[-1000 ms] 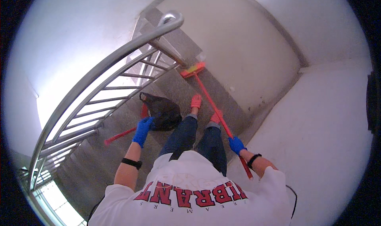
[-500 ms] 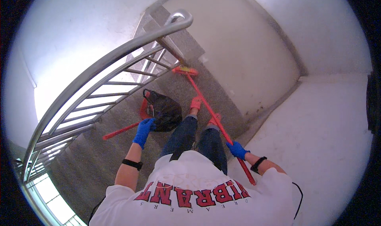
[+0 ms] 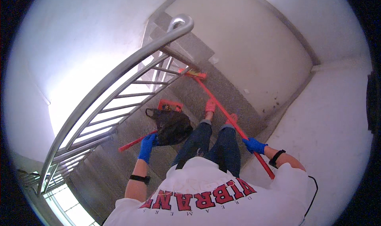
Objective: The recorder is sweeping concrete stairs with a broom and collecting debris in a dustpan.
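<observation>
My right hand (image 3: pixel 255 145), in a blue glove, is closed round the red handle of a broom (image 3: pixel 226 114). The broom slants away from me, its red and yellow head (image 3: pixel 194 74) down on the stair near the foot of the railing. My left hand (image 3: pixel 147 147), also gloved in blue, is closed on the red handle of a dustpan (image 3: pixel 137 141). A black plastic bag (image 3: pixel 174 127) hangs against that hand and hides part of the dustpan. The red pan (image 3: pixel 170 105) shows beyond the bag, with small dark bits in it. Whether my left fingers also grip the bag I cannot tell.
A curved metal railing (image 3: pixel 115 71) runs along the left side of the grey stairs (image 3: pixel 103 170). A pale wall (image 3: pixel 313 134) stands close on the right. My feet in pink footwear (image 3: pixel 210 105) are on the steps. Dark specks (image 3: pixel 276 103) mark the pale surface ahead.
The whole view has shifted, moving things rightward in the picture. The bag and dustpan have turned, so more of the pan shows beyond the bag. Both hands keep their hold.
</observation>
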`<state>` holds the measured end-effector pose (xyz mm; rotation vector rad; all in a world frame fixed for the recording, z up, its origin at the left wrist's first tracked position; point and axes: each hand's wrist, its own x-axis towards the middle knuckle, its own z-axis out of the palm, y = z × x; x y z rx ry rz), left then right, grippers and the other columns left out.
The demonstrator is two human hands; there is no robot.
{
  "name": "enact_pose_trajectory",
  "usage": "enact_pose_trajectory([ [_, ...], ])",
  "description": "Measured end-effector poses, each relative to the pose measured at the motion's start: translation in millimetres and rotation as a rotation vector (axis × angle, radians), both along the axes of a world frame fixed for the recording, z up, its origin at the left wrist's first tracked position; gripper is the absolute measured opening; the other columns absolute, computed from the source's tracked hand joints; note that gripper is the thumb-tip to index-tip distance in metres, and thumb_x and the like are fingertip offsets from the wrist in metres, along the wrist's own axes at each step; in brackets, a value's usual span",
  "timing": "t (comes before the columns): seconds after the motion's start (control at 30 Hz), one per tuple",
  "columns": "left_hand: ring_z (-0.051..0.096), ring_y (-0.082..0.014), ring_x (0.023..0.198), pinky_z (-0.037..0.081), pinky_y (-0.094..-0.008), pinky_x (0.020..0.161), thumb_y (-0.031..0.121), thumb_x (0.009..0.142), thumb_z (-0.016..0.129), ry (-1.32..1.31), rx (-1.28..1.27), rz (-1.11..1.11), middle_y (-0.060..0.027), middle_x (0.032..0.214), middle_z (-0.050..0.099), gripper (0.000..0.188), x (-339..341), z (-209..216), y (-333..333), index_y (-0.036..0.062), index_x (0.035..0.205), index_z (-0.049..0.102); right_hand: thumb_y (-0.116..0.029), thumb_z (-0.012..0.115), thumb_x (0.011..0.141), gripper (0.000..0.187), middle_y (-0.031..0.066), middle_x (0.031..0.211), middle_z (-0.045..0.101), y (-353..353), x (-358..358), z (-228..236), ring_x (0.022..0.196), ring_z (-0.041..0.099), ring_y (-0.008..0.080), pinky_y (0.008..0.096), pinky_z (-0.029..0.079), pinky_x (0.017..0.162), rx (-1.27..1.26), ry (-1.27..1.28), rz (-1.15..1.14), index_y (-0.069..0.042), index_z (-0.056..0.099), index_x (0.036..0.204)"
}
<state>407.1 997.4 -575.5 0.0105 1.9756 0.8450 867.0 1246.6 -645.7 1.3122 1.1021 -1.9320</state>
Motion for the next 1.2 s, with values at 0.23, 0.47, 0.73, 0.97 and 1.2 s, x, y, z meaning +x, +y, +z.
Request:
enact_pose_trajectory([
  [0.23, 0.051, -0.0120, 0.063, 0.042, -0.0230, 0.057, 0.016, 0.074, 0.046, -0.045, -0.003, -0.013, -0.0044, 0.074, 0.054, 0.021, 27.0, 11.6, 24.0, -0.0003, 0.086, 0.053, -0.037, 0.042, 0.074, 0.029, -0.0002, 0.049, 0.041, 30.0, -53.5, -130.5, 0.041, 0.037, 0.0090, 0.0236, 0.029, 0.036, 0.091, 0.190, 0.019, -0.011, 0.043, 0.060],
  [0.47, 0.051, -0.0126, 0.063, 0.042, -0.0233, 0.057, 0.015, 0.074, 0.046, 0.022, 0.002, -0.070, -0.0047, 0.074, 0.054, 0.020, 8.8, 0.1, 8.7, -0.0008, 0.084, 0.053, -0.048, 0.032, 0.074, 0.044, 0.0024, 0.050, 0.042, -3.9, -35.9, -111.0, 0.040, 0.038, 0.0127, 0.0285, 0.030, 0.036, 0.122, 0.059, 0.053, -0.008, 0.045, 0.061],
  [0.73, 0.049, -0.0108, 0.059, 0.040, -0.0230, 0.054, 0.016, 0.073, 0.045, 0.035, -0.029, -0.183, -0.0038, 0.070, 0.054, 0.021, 34.3, 4.4, 19.4, 0.0003, 0.083, 0.054, -0.046, 0.033, 0.073, 0.048, 0.0121, 0.063, 0.052, -9.2, -65.1, -197.6, 0.055, 0.050, 0.0259, 0.0354, 0.038, 0.051, 0.432, 0.059, 0.210, -0.002, 0.050, 0.071],
  [0.97, 0.050, -0.0104, 0.061, 0.040, -0.0228, 0.055, 0.017, 0.074, 0.045, 0.103, -0.204, -0.252, -0.0034, 0.070, 0.054, 0.022, 29.6, 13.1, -8.9, 0.0003, 0.083, 0.054, -0.043, 0.036, 0.073, 0.046, 0.0201, 0.086, 0.051, -15.2, -88.0, -174.9, 0.081, 0.048, 0.0324, 0.0366, 0.037, 0.068, 0.483, 0.141, 0.271, -0.002, 0.050, 0.088],
  [1.2, 0.050, -0.0105, 0.062, 0.040, -0.0223, 0.056, 0.018, 0.074, 0.044, 0.110, -0.063, -0.241, -0.0035, 0.072, 0.054, 0.021, 21.9, 0.8, 7.4, 0.0022, 0.082, 0.055, -0.042, 0.034, 0.073, 0.045, 0.0202, 0.092, 0.048, -17.0, -62.9, -155.2, 0.087, 0.045, 0.0330, 0.0384, 0.036, 0.071, 0.622, 0.299, -0.023, -0.004, 0.048, 0.093],
])
